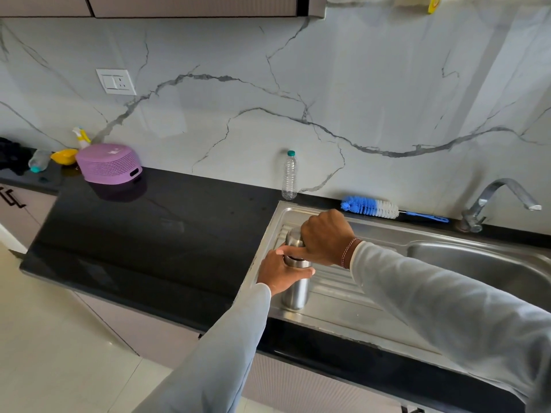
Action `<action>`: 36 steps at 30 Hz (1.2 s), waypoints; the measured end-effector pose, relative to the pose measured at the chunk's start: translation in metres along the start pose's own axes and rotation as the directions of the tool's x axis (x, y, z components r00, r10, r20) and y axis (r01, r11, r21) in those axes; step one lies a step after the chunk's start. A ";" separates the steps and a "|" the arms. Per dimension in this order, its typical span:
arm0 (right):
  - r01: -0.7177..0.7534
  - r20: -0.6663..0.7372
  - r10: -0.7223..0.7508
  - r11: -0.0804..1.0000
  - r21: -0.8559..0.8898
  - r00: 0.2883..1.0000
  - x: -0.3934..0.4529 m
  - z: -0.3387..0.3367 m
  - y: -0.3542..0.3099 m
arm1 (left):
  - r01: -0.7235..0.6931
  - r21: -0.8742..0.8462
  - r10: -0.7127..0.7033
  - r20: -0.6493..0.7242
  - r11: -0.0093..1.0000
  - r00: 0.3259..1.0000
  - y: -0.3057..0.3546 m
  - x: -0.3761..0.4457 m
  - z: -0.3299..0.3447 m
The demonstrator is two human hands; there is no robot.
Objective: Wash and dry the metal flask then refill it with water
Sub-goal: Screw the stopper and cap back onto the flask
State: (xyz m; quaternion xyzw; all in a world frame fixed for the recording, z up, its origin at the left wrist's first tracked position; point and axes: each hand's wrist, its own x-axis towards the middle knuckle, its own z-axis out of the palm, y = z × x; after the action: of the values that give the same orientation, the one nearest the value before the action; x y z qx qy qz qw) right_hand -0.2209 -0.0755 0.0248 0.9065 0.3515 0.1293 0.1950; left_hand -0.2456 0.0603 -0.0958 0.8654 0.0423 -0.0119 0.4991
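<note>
Metal flask (295, 290) stands upright on the ribbed drainboard of the steel sink (343, 305), near its left edge. Left hand (278, 272) wraps its fingers round the flask's upper body, while the right hand (325, 239) grips the cap (293, 237) from above. A blue bottle brush (369, 207) lies behind the sink, by the tap (489, 201).

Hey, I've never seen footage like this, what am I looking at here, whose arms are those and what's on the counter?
No machine here: one camera worn on a person's head looks down at their own arms. The left hand grips the body of an upright silver metal flask on the steel sink drainboard; the right hand grips its cap. Behind lie a blue and white bottle brush, a clear plastic bottle and a chrome tap. A purple plastic basket sits upside down on the black counter.
</note>
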 end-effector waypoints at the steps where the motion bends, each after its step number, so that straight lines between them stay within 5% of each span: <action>1: -0.017 -0.003 0.017 1.000 0.007 1.000 -0.001 0.000 0.001 | -0.003 0.002 0.003 0.001 1.000 1.000 0.000 0.000 0.000; 4: 0.098 -0.142 -0.092 0.995 0.036 0.986 0.001 0.016 0.010 | -0.021 0.022 0.021 0.026 1.000 0.999 0.000 0.002 -0.001; 7: 0.373 -0.084 -0.365 0.920 0.120 0.927 0.005 0.032 0.025 | -0.004 0.017 0.004 0.032 1.000 0.999 0.000 0.003 0.000; 9: 0.388 -0.103 -0.379 0.916 0.102 0.920 0.004 0.033 0.027 | -0.004 0.018 0.004 0.025 1.000 1.000 -0.001 0.005 0.001; 14: 0.187 -0.133 -0.198 0.978 -0.090 0.971 0.007 0.025 0.005 | -0.018 0.036 0.017 0.038 0.999 0.999 -0.004 0.007 0.001; 18: 0.019 -0.149 -0.027 0.998 -0.056 0.989 0.006 0.015 -0.004 | 0.004 -0.008 -0.004 0.007 1.000 1.000 -0.003 0.006 0.001; 24: -0.200 0.010 0.199 0.979 0.046 0.980 0.000 0.006 -0.011 | 0.018 -0.012 -0.018 -0.002 1.000 1.000 -0.008 0.007 0.004; 31: 0.289 -0.072 -0.285 0.956 0.050 0.956 0.000 0.018 0.021 | -0.017 -0.001 0.017 0.037 1.000 0.999 -0.004 0.005 0.002; 36: 0.324 -0.104 -0.320 0.946 0.017 0.942 0.010 0.020 0.021 | -0.027 0.029 0.026 0.013 0.999 1.000 -0.003 0.005 0.004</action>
State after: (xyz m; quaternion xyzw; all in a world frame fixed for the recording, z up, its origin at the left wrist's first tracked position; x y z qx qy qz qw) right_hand -0.1942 -0.0885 0.0178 0.8324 0.5064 0.1348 0.1802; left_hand -0.2407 0.0584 -0.1013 0.8731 0.0275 -0.0112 0.4867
